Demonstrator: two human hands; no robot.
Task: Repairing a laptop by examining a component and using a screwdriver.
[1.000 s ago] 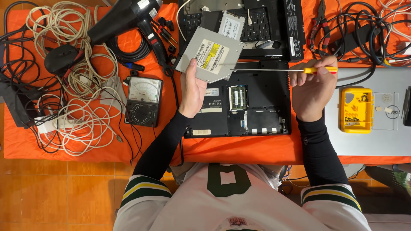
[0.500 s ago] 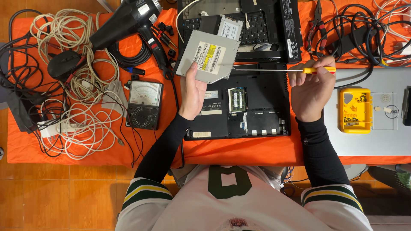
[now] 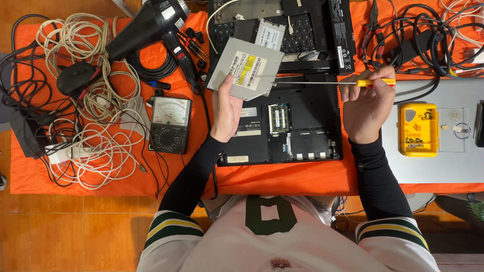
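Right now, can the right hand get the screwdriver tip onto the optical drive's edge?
Probably yes: the right hand holds the screwdriver level, its tip already at the optical drive, with nothing between.

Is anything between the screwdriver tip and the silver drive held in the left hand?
Nothing visible. The right hand holds the screwdriver level, and its tip lies at the right edge of the optical drive, which the left hand holds above the opened laptop base. The shaft's path is clear.

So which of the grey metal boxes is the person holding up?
The bigger silver drive with the yellow sticker, in the left hand. The smaller silver one just lies on the black keyboard, untouched.
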